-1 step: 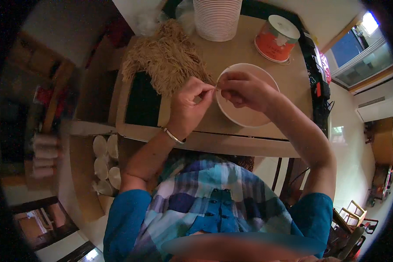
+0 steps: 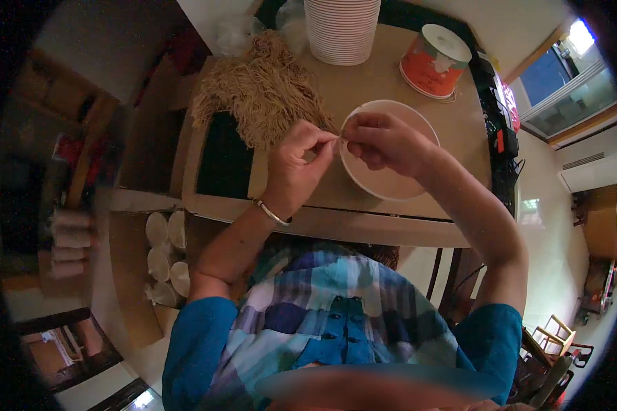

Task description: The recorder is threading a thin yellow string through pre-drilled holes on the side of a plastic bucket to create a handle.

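Over the near left rim of a white paper tub (image 2: 397,185), my two hands meet fingertip to fingertip. My left hand (image 2: 300,161) pinches thumb against forefinger, with a metal bangle on its wrist. My right hand (image 2: 384,140) is closed the same way and covers part of the tub. A short bit of thin tan string (image 2: 341,135) shows between the fingertips; most of it is hidden. Just beyond my left hand lies a loose heap of tan strings (image 2: 267,92), its near edge reaching close to the fingers.
A tall stack of white paper tubs (image 2: 343,31) stands at the back. Right of it is an upturned orange and green printed tub (image 2: 432,68). Dark devices and cables (image 2: 504,144) line the table's right edge. At lower left, an open carton (image 2: 134,288) holds several white rolled items.
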A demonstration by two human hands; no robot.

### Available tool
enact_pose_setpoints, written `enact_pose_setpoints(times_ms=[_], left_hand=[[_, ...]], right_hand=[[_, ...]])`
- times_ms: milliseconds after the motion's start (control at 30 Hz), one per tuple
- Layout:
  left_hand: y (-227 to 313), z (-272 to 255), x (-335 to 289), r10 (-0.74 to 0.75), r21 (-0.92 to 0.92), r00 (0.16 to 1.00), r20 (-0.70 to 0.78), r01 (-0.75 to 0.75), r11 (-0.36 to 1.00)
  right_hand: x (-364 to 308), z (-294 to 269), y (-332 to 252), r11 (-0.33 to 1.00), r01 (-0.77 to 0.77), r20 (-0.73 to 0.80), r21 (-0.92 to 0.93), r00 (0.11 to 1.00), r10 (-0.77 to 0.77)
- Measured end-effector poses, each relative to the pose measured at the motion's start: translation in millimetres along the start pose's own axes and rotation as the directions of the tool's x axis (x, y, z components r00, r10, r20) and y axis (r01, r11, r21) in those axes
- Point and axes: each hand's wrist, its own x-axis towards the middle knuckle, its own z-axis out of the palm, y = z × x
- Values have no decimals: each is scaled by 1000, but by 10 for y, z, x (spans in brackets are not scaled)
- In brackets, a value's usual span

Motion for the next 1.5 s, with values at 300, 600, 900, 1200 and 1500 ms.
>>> enact_pose_setpoints(times_ms=[300,600,900,1200,1500], left_hand=[[-139,39,39,-130,-127,990,45,135,983],[-221,141,103,-245,-218,965,98,261,940],[-286,295,121,-300,-311,952,68,306,900],[-285,301,55,-61,-63,998,-1,61,996],[-280,235,47,131,41,991,24,-132,990]], right_hand=[[-15,49,10,942,125,-122,-312,978,-170],[-7,100,52,856,172,-198,-487,933,-300],[-54,112,10,876,162,-207,-454,937,-280],[-91,84,47,957,162,-193,-241,958,-210],[-95,60,59,960,126,-236,-250,954,-187]])
